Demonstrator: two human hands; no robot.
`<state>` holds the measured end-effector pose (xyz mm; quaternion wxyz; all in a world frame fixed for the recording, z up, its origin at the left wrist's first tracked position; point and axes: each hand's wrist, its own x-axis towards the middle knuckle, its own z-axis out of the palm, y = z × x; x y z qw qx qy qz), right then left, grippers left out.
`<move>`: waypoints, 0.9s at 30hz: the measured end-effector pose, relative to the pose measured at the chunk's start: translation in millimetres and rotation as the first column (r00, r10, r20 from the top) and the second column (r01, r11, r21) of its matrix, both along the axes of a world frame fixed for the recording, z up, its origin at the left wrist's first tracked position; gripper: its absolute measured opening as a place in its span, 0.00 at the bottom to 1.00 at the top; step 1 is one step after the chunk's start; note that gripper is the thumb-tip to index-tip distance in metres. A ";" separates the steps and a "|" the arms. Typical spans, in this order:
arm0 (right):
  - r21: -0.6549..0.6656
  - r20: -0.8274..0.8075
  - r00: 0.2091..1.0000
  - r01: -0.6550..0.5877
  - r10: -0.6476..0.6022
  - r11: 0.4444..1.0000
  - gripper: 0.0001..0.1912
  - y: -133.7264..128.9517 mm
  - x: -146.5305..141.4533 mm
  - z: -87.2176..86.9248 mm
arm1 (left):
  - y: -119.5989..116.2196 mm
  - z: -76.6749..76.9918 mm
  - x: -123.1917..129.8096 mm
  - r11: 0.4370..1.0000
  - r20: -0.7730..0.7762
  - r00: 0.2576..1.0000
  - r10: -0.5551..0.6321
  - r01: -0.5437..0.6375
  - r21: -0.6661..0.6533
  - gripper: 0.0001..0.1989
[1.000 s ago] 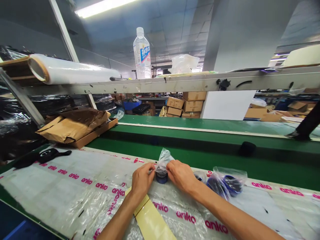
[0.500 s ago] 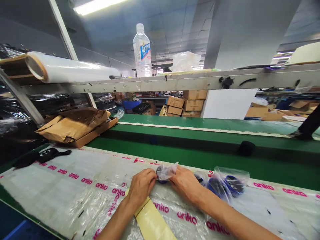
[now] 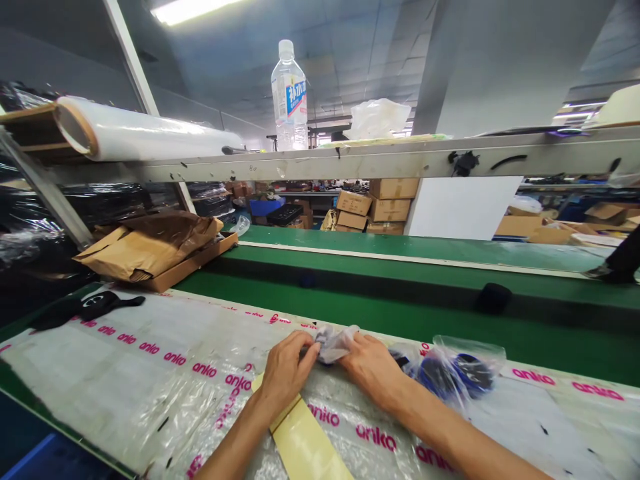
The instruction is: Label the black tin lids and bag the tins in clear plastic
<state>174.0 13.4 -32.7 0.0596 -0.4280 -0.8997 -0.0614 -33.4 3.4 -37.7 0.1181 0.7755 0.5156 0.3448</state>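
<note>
On a tabletop (image 3: 125, 373) spread with clear plastic sheeting printed in pink "anko" lettering, a crumpled clear plastic bag (image 3: 335, 345) lies between the person's two hands, close to the tabletop's far edge. A second ago its loose top stood upright above a dark blue round container; now that top is folded over sideways, and the film and fingers hide the blue almost entirely. The bundle's long axis runs left to right, roughly along the far edge, with the loose end pointing right.

The left hand (image 3: 287, 373) has a closed grip on the bag's left end, and the right hand (image 3: 373, 370) presses closed against its right end. Just beyond the right hand lie clear bags holding dark blue round objects (image 3: 453, 373). A long pale yellow paper strip (image 3: 303, 440) runs beneath the left wrist. Past the tabletop stretches a green conveyor belt (image 3: 380, 290), and on the metal rail above it stand a clear water bottle (image 3: 289, 97) and a roll of stretch film (image 3: 140, 133).
</note>
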 end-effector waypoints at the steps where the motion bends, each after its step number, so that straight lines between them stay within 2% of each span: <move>1: 0.001 0.009 1.000 0.008 -0.008 1.000 0.11 0.7 -0.2 -1.4 | 1.2 -0.2 1.2 1.000 0.019 1.000 0.011 -0.011 -0.011 0.09; 3: 0.006 0.029 0.999 0.038 -0.038 0.999 0.11 2.9 -0.4 -3.8 | 4.3 -1.4 4.3 0.999 0.049 0.998 0.024 -0.023 -0.032 0.08; 6: 0.001 0.026 0.997 0.071 -0.071 0.997 0.11 5.8 -0.4 -4.2 | 9.3 -4.3 10.1 0.998 0.070 0.997 0.019 -0.015 -0.059 0.12; 13: -0.013 -0.014 0.989 0.147 -0.148 0.989 0.08 2.4 -2.9 4.3 | 15.7 -14.9 15.3 0.994 0.075 0.997 0.019 -0.011 -0.113 0.17; 21: -0.024 -0.015 0.990 0.142 -0.142 0.990 0.08 4.7 -5.1 -0.1 | 9.4 -17.1 4.3 0.990 0.000 0.998 -0.061 0.060 -0.128 0.19; 27: -0.017 0.004 0.993 0.119 -0.119 0.993 0.09 6.7 -7.5 -9.6 | 9.6 -22.2 7.3 0.993 -0.065 0.997 -0.048 0.040 -0.115 0.20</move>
